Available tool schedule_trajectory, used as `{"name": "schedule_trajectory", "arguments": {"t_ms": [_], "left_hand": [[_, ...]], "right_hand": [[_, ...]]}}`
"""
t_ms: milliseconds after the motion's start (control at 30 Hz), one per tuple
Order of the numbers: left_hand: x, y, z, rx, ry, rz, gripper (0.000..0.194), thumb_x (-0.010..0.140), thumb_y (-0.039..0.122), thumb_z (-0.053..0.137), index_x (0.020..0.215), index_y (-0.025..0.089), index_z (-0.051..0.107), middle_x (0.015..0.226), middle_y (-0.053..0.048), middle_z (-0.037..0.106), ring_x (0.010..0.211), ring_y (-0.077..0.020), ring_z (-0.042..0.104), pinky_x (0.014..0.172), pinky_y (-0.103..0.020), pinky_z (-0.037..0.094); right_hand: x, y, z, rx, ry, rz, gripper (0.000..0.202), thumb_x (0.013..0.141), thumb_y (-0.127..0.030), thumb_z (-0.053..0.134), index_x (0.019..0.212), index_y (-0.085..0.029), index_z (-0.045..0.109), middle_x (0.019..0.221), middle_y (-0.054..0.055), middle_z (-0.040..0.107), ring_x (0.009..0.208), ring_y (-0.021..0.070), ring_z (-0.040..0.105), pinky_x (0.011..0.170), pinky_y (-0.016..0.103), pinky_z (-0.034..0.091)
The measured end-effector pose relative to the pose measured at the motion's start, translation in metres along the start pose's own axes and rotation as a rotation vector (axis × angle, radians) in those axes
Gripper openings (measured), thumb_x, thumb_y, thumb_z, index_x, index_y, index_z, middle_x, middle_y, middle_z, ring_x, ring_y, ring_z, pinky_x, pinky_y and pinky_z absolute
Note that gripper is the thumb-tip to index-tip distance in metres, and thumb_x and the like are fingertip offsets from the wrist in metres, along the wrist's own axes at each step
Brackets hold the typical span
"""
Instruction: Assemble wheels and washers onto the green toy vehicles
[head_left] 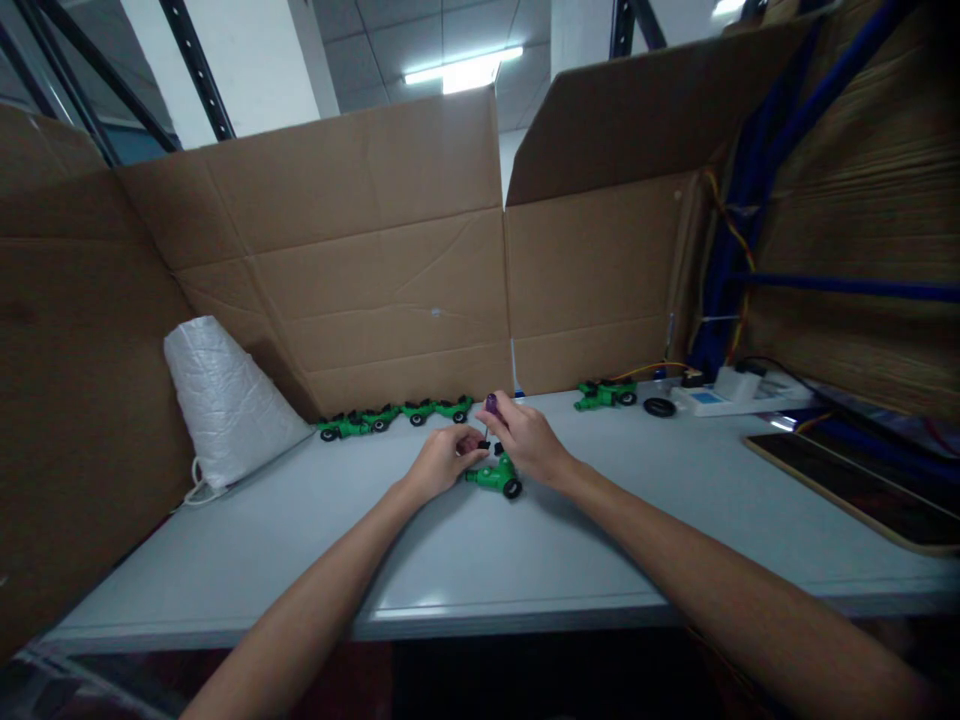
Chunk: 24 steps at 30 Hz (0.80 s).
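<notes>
In the head view my right hand [531, 442] is closed around the purple handle of a small screwdriver [491, 403], its thin shaft pointing down. My left hand [444, 460] pinches a small black part [484, 445] just below the screwdriver's tip. Whether the tip touches that part I cannot tell. A green toy vehicle [491, 478] with a black wheel [512, 488] lies on the white table [420, 590], right under both hands. Part of it is hidden by my right hand.
Several green toy vehicles [379, 418] stand in a row along the cardboard wall [375, 300]. Another green toy [606, 394] sits back right, near a black ring [659, 407] and a power strip [739, 393]. A white foam-wrapped bundle [225, 405] leans at left; a dark panel [862, 490] lies at right.
</notes>
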<state>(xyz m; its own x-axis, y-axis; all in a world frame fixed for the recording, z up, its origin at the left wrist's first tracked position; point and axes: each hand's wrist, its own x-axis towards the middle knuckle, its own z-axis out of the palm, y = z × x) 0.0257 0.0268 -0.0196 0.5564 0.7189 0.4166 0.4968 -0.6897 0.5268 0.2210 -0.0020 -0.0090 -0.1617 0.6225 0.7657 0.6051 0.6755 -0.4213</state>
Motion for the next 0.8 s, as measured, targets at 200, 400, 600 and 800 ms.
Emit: {"name": "schedule_trajectory", "arguments": {"t_ms": [200,400,600,800], "left_hand": [[0.0006,-0.0001,-0.0010,-0.010,0.011,-0.001,0.020,0.087,0.033,0.074,0.096,0.015,0.071,0.082,-0.002,0.069,0.073,-0.0149,0.061,0.069,-0.025,0.046],[0.0010,-0.0002,-0.0026,0.015,0.034,-0.027,0.023,0.086,0.032,0.075,0.102,0.015,0.072,0.084,-0.002,0.068,0.074,-0.0155,0.060,0.070,-0.026,0.045],[0.0010,-0.0030,-0.0026,0.029,0.032,-0.017,0.024,0.086,0.034,0.076,0.100,0.015,0.072,0.081,-0.001,0.066,0.072,-0.0149,0.058,0.069,-0.025,0.044],[0.0019,-0.0040,-0.0027,0.047,0.025,-0.035,0.023,0.086,0.034,0.075,0.099,0.015,0.072,0.081,-0.001,0.066,0.072,-0.0155,0.057,0.068,-0.026,0.044]], "right_hand": [[-0.0012,0.0003,0.0005,0.002,0.013,-0.019,0.027,0.108,-0.046,0.044,0.101,-0.022,0.056,0.086,0.007,0.072,0.079,0.0234,0.070,0.070,0.029,0.045],[-0.0014,0.0002,0.0003,0.011,0.029,-0.007,0.029,0.108,-0.048,0.043,0.103,-0.022,0.055,0.086,0.007,0.071,0.079,0.0231,0.070,0.071,0.029,0.046],[-0.0018,-0.0002,0.0025,0.016,0.017,-0.001,0.027,0.108,-0.045,0.043,0.101,-0.022,0.055,0.085,0.007,0.071,0.078,0.0227,0.069,0.070,0.029,0.046],[-0.0018,-0.0037,0.0021,-0.021,0.008,-0.021,0.023,0.108,-0.041,0.045,0.101,-0.022,0.055,0.087,0.008,0.071,0.080,0.0231,0.069,0.070,0.029,0.044]]}}
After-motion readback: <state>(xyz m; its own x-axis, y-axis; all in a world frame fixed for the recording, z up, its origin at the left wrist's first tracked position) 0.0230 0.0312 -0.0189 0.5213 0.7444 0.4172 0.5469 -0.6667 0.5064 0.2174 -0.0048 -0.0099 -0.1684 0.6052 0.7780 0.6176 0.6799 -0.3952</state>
